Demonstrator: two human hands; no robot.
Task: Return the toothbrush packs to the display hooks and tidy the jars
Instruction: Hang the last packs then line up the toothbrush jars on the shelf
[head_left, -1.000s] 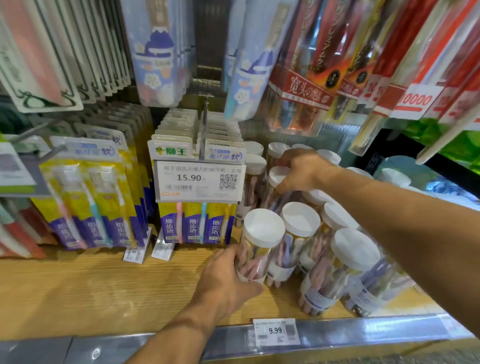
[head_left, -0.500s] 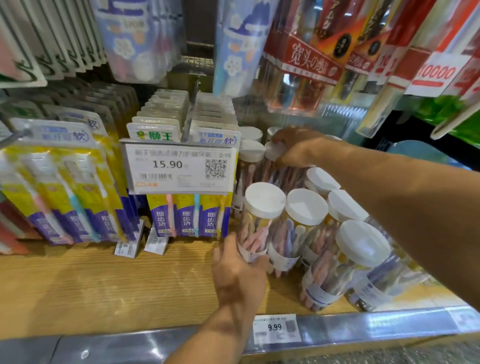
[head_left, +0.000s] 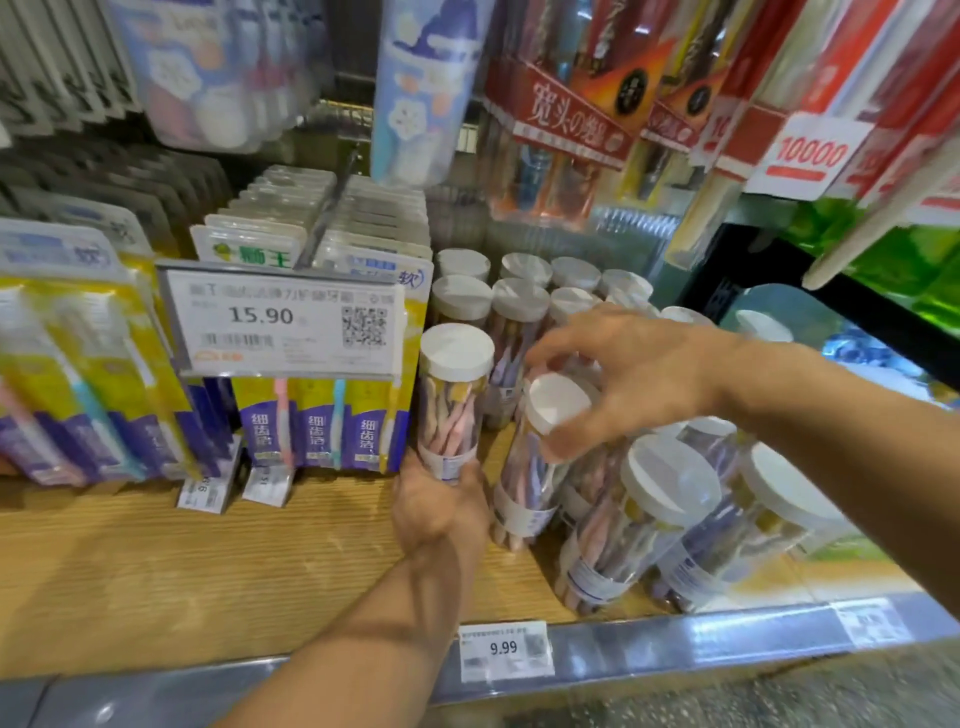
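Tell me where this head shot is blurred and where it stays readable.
Head view: motion blur smears the right hand gripping the tilted white-lidded clear jar and the yellow toothbrush packs at left; the white 15.90 price tag and the 9.99 shelf label stay readable; wide-angle distortion bends the metal shelf edge.

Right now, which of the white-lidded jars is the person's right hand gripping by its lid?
The tilted jar in the front row, second from the left: the right hand grips its lid. The upright jar beside it is held at the base by the left hand.
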